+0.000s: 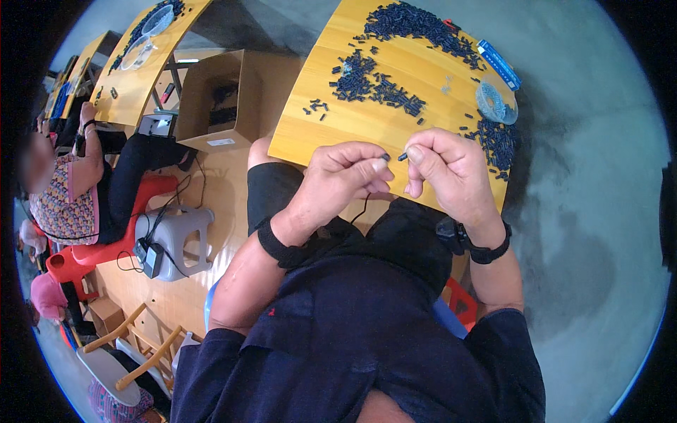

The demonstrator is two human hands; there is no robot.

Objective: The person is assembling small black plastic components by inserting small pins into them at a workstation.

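Observation:
My left hand pinches a small dark piece between thumb and forefinger, mostly covered by the fingertips. A short black cylindrical part pokes out of the pinch of my right hand. The two pieces face each other with a small gap between, above the near edge of the yellow wooden table. Beyond my hands lies a loose pile of small black parts. A second heap of black parts is to the right of my right hand.
A larger pile of black parts spreads along the table's far side. At the right edge are a clear round plastic tub and a blue box. An open cardboard box stands left of the table, near a grey stool and a seated person.

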